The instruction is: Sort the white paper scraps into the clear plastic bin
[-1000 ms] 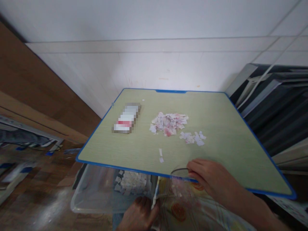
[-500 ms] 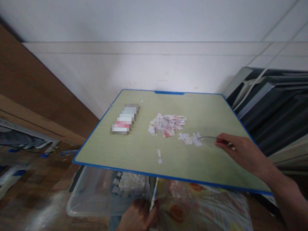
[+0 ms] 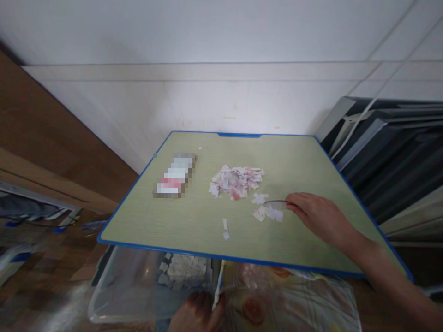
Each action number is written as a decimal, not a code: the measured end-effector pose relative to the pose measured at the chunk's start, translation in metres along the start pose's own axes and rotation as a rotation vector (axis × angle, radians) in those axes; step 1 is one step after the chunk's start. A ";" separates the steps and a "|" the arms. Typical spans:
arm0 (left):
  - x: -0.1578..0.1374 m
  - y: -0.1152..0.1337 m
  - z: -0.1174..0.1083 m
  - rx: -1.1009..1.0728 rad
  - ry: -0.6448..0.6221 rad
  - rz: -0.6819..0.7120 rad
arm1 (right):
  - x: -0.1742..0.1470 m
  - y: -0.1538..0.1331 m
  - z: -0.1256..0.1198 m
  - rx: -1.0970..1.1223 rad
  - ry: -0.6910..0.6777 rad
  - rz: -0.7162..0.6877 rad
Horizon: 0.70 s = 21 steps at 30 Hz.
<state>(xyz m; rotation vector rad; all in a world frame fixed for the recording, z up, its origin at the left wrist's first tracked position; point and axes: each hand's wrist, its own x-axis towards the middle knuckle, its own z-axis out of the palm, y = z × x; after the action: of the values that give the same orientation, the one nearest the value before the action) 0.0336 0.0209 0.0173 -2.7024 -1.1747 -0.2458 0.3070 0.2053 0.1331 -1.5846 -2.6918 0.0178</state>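
My right hand (image 3: 306,207) is closed on a thin, dark, curved tool (image 3: 275,201), whose exact kind I cannot make out. Its tip reaches over a few loose paper scraps (image 3: 275,213) on the pale board table (image 3: 166,221) with a blue rim. Just left of them lies a heap of torn white and pinkish paper scraps (image 3: 237,180). My left hand (image 3: 195,313), low at the front edge, is closed round a slim white stick (image 3: 218,290). Two small paper pieces (image 3: 225,228) lie nearer the front of the table.
A pixelated flat item (image 3: 175,177) rests at the table's left. Under the front edge sit a clear plastic tub (image 3: 117,286) with white scraps (image 3: 187,272) and a fruit-patterned sheet (image 3: 277,304). Dark panels (image 3: 398,143) lean at right; a white wall (image 3: 207,101) stands behind.
My right hand has moved left with the curved tool. The small scraps under it have shifted a little toward the front and spread apart. My left hand keeps its grip on the stick.
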 end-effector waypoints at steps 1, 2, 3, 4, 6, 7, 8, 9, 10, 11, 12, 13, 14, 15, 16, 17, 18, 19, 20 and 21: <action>0.000 0.000 0.000 0.000 0.004 0.001 | 0.003 -0.001 -0.002 -0.025 0.013 -0.002; 0.001 0.000 0.000 0.001 0.009 0.003 | 0.008 -0.002 -0.003 -0.047 0.030 0.003; 0.001 0.000 0.000 0.004 0.018 0.004 | 0.013 -0.002 -0.003 -0.063 0.046 0.010; 0.001 0.000 0.001 0.007 0.025 0.003 | 0.018 -0.002 -0.004 -0.071 0.056 0.012; 0.000 0.000 0.001 0.003 0.030 -0.006 | 0.026 -0.004 -0.002 -0.074 0.064 -0.002; 0.000 0.000 0.002 0.002 0.025 -0.014 | 0.028 -0.006 -0.001 -0.075 0.066 -0.016; -0.001 0.001 0.002 0.002 0.019 -0.018 | 0.028 -0.008 0.000 -0.075 0.066 -0.035; -0.001 0.001 0.002 0.003 0.014 -0.020 | 0.027 -0.012 0.001 -0.075 0.065 -0.058; -0.002 0.001 0.002 0.003 0.009 -0.020 | 0.025 -0.016 0.001 -0.075 0.064 -0.083; -0.002 0.002 0.002 0.004 0.007 -0.019 | 0.022 -0.021 0.002 -0.075 0.061 -0.109; -0.002 0.002 0.002 0.004 0.003 -0.018 | 0.019 -0.028 0.002 -0.075 0.056 -0.137; -0.002 0.002 0.002 0.005 0.005 -0.019 | 0.016 -0.035 0.002 -0.074 0.053 -0.164; -0.001 0.002 0.002 0.007 0.012 -0.015 | 0.013 -0.042 0.002 -0.073 0.050 -0.190; -0.001 0.002 0.001 0.008 0.019 -0.014 | 0.012 -0.048 0.001 -0.070 0.049 -0.214; 0.000 0.002 0.001 0.009 0.023 -0.012 | 0.011 -0.054 0.001 -0.067 0.050 -0.235; 0.000 0.001 0.001 0.006 0.023 -0.011 | 0.012 -0.057 0.000 -0.066 0.052 -0.250; 0.000 0.001 0.000 0.003 0.018 -0.009 | 0.013 -0.057 -0.001 -0.066 0.058 -0.256; 0.000 0.001 0.000 0.001 0.013 -0.008 | 0.015 -0.054 -0.002 -0.069 0.066 -0.253; 0.000 0.001 0.000 -0.001 0.008 -0.005 | 0.016 -0.048 -0.003 -0.075 0.082 -0.230; 0.000 0.001 -0.001 0.001 0.007 -0.004 | 0.018 -0.039 -0.004 -0.084 0.100 -0.197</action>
<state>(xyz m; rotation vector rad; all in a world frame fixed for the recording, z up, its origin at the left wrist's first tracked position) 0.0343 0.0205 0.0180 -2.6957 -1.1781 -0.2554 0.2639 0.2018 0.1377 -1.2930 -2.7891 -0.1744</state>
